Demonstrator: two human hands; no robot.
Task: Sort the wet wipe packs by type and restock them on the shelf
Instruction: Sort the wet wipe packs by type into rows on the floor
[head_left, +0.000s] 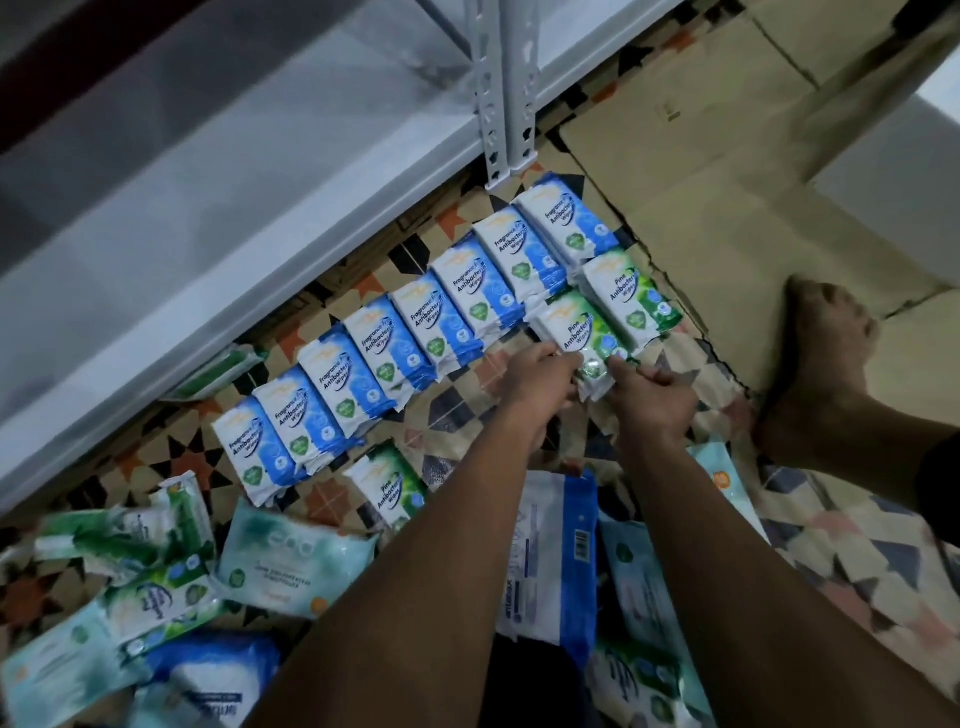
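— Where's the green pine pack (582, 332)?
— Centre-right of the frame, glossy soft plastic, pinched at its crinkled near edge by left hand (540, 376) and right hand (649, 400), beside the overlapping row of blue packs (395, 332) on patterned floor tiles (457, 410)

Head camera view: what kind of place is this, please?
Probably a stockroom or the back of a small shop, though a home is possible. A bare metal shelf stands over a patterned tile floor, flattened cardboard lies beside it, and many identical blue packs lie in a row.
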